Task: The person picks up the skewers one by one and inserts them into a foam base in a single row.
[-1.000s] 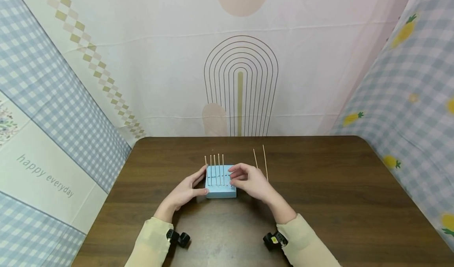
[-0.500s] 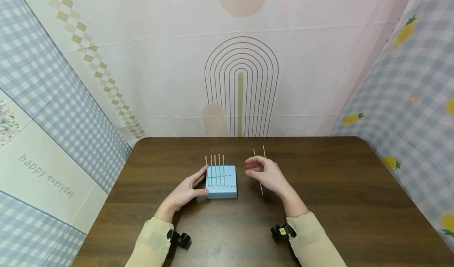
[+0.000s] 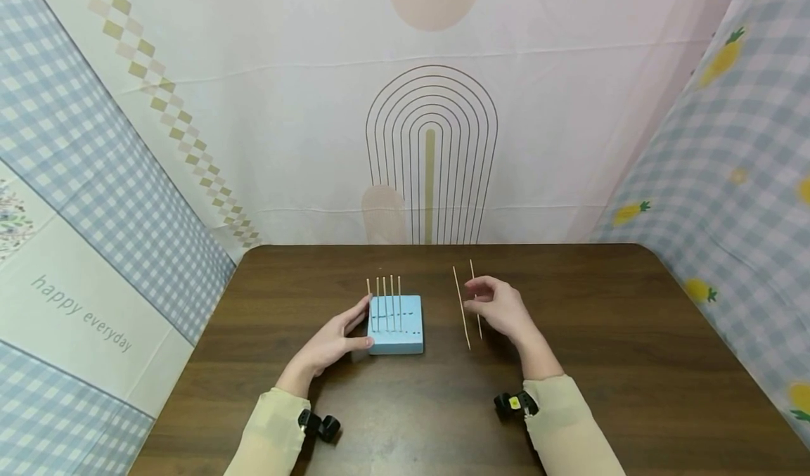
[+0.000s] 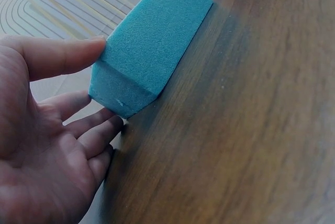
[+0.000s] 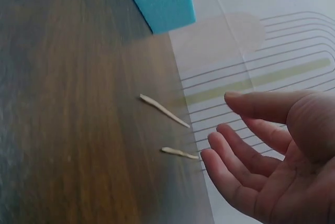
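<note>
A light blue foam block [image 3: 411, 314] with rows of small holes sits on the table, and several thin wooden sticks [image 3: 392, 304] stand upright along its left part. My left hand [image 3: 329, 344] holds the block at its left side; the left wrist view has the thumb [image 4: 68, 59] on its upper edge and the fingers against the end. To the right, two loose sticks lie on the wood. My right hand [image 3: 503, 311] hovers over the farther-right stick [image 3: 479, 323], covering its middle, with nothing between thumb and fingers. The other stick [image 3: 462, 309] lies just left of the fingertips.
The brown wooden table [image 3: 633, 363] reaches back to a patterned cloth wall [image 3: 544, 145]. Checked cloths hang on both sides. Each wrist wears a black camera on a strap, the right one [image 3: 515, 404] close above the tabletop.
My right hand has left the block and moved right, to the loose sticks, uncovering the block's right side and the nearer stick. My left hand stays on the block.
</note>
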The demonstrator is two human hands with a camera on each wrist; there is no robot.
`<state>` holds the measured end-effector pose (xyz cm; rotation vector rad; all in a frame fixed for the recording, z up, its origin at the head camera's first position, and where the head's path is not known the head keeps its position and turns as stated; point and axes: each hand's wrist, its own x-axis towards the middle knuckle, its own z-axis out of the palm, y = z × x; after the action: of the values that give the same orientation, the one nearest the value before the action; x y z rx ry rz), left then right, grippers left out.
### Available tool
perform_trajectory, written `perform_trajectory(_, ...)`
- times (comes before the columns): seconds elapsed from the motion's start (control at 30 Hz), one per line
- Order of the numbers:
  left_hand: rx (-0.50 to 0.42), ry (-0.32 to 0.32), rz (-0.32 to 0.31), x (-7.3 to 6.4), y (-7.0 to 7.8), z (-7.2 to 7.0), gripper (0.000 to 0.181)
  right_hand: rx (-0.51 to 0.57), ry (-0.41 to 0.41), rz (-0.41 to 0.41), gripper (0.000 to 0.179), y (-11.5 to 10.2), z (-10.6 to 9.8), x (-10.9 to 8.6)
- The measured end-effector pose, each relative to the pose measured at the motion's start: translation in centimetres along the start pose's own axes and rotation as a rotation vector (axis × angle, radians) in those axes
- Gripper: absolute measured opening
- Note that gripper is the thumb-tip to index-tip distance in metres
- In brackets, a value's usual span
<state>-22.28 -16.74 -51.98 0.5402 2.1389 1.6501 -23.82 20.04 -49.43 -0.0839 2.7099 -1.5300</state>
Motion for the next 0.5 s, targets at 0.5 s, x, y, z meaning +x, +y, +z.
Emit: perform_trajectory(0.5,-0.001,0.002,-0.002,0.09,-0.05,0.00,0.091,-0.054,-0.011,0.068,0.053,0.84,-0.38,0.07)
